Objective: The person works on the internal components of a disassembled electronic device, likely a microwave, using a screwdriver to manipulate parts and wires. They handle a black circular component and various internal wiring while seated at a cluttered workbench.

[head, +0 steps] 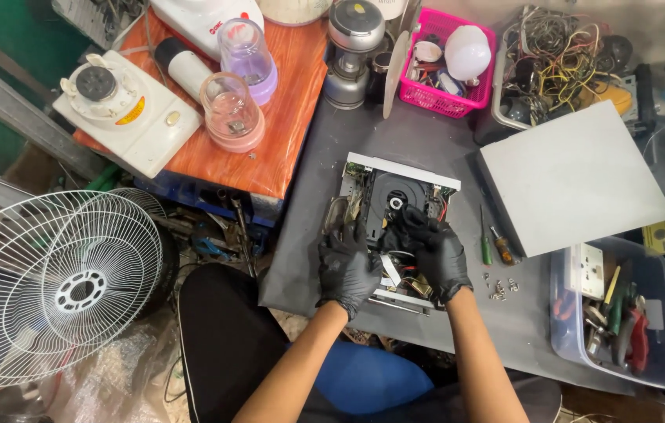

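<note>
Opened disc player (395, 205): uncovered silver chassis with black disc tray and exposed wiring, on the grey tabletop (325, 149), long axis running away from the person. Left hand (346, 266), black-gloved, fingers curled on the near-left interior; right hand (438, 254) likewise curled over the centre mechanism, slightly nearer the tray. Whether either grips a part cannot be told.

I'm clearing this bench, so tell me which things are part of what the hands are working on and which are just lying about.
In use:
opened disc player
left hand
right hand
screwdrivers
loose screws
grey cover panel

Lying about:
blender bases and jars
pink basket
wire tangle
fan guard
tool tub
</note>
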